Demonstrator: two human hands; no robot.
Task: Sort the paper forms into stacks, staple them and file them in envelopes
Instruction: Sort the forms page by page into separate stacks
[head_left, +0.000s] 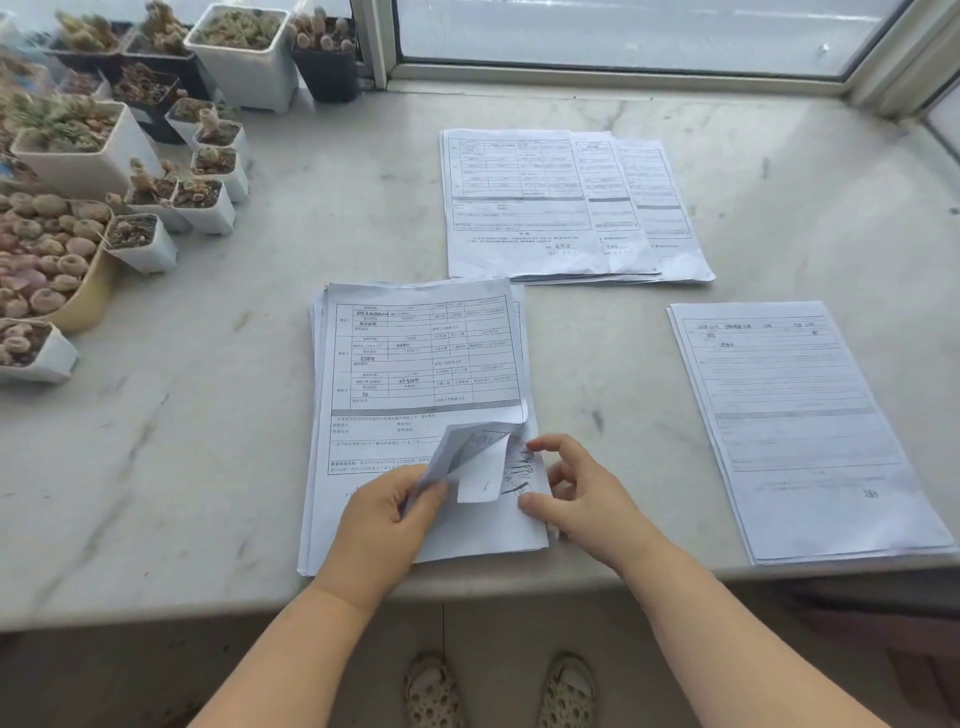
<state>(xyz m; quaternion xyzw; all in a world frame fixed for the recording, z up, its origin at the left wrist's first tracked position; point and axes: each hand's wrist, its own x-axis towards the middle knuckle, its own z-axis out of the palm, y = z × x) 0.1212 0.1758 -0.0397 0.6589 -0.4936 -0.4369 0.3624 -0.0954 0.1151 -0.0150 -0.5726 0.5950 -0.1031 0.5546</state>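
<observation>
The pale marble desk (208, 467) carries three piles of forms: a fanned far stack (561, 208), a right stack (800, 415), and a near stack (415, 374) at the desk's near edge. Potted succulents (119, 171) crowd the far left. On the near stack, the left hand (384, 514) pinches folded-up sheet corners (478, 457); the right hand (582, 493) touches the stack's right edge, fingers loosely bent, grasping nothing.

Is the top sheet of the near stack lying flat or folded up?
Folded up at its lower right corner: the top white printed form curls back there, pinched by the left hand.
</observation>
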